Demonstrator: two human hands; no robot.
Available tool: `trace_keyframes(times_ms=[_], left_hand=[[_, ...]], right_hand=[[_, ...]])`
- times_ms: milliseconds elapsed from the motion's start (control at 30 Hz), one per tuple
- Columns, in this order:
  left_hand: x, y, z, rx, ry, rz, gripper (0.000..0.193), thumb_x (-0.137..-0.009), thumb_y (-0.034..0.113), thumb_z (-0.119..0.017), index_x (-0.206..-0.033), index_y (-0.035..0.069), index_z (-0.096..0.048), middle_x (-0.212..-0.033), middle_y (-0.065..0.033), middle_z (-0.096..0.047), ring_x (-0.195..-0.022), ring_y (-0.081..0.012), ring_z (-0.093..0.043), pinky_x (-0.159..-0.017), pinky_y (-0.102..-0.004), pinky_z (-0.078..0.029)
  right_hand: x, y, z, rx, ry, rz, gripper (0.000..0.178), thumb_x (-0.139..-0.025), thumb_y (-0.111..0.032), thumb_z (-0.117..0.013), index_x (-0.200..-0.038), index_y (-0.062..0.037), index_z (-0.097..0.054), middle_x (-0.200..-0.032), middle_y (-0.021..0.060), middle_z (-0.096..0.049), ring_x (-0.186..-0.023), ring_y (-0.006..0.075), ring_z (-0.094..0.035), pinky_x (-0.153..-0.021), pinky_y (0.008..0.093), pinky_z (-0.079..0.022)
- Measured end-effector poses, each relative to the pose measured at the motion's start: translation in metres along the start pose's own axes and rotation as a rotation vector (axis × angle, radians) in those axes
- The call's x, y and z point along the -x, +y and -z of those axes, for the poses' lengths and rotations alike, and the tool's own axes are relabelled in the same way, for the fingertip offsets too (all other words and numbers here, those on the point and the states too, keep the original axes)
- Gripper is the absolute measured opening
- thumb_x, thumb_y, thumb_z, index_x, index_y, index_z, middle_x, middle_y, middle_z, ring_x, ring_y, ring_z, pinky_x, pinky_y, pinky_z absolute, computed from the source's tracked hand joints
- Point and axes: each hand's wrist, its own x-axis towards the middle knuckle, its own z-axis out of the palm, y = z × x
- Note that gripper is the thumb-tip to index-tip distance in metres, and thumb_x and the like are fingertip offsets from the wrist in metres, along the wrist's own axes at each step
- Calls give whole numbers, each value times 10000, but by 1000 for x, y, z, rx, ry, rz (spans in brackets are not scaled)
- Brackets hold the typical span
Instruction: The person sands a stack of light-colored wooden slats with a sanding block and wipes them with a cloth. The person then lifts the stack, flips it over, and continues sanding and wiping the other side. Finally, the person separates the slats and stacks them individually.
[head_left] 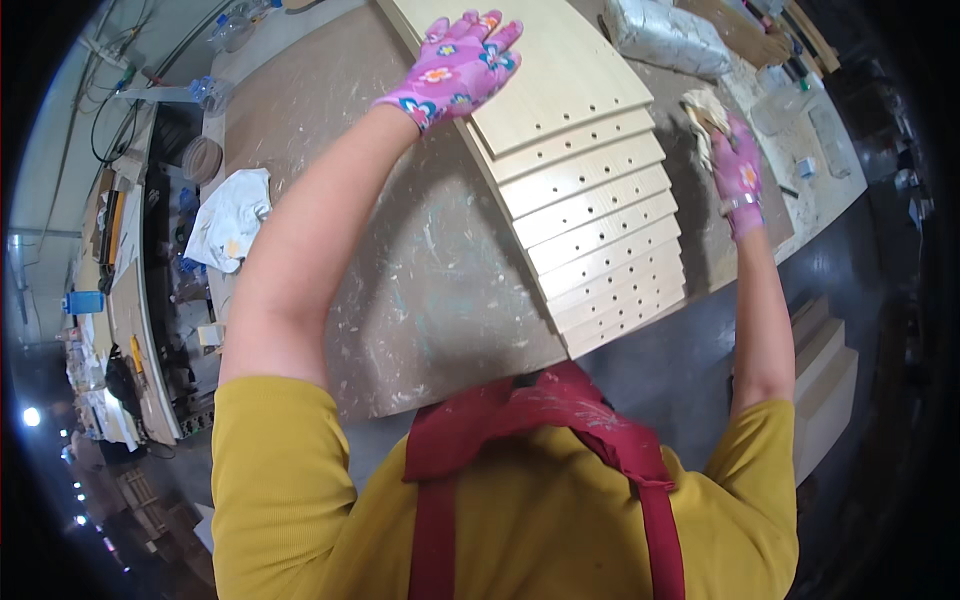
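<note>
Boards (565,85) lie fanned on the bench (420,260), long axis running near to far; the left hand (462,68) is nearer, fingers loosely spread over their left edge; the right hand (739,172), to their right, grips a rag (703,108)

Left hand (455,72), in a pink flowered glove: upper centre of frame, fingers extended, at the left edge of the top pale wooden panel (565,75). Stepped stack of panels (602,210) runs from top centre down to right of centre, front edges staggered, dark holes along each. Right hand (740,170), matching glove: upper right, gripping a crumpled cream cloth (704,118), right of the stack. Brown work table (430,290), paint-flecked, beneath. White rag (230,220) at left of centre, on the table's left side. Wrapped silvery bundle (665,38): upper right. Red apron (540,410): lower centre.
</note>
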Motion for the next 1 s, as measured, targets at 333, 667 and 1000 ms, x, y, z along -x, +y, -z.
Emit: trace_keyframes(times_ms=[333, 667, 1000], left_hand=[[2, -3, -1, 25, 1, 31, 569, -1026, 461, -307, -1527, 194, -342, -1595, -89, -298, -1474, -299, -259, -1203, -479, -155], [-2, 0, -2, 101, -28, 7, 585, -999, 417, -376, -1496, 108, -379, -1567, -173, -323, -1454, -356, -280, -1196, -488, -189], [-15, -5, 3, 93, -24, -39, 576, -1008, 402, -387, -1496, 96, -384, -1550, -188, -345, -1457, -341, -271, -1200, -460, -182]], right_hand=[[112, -155, -97, 250, -592, 838, 645, -746, -149, -610, -1383, -216, -531, -1484, 10, -486, -1392, 199, -418, -1169, 459, -246], [64, -45, -8, -58, -89, -20, 375, -928, -145, -537, -1278, -16, -565, -1291, 210, -588, -1113, 242, -610, -930, 375, -503], [96, 53, 55, -208, -40, -538, 272, -978, -187, -536, -1187, -61, -655, -1170, 140, -677, -1088, 229, -652, -941, 402, -514]])
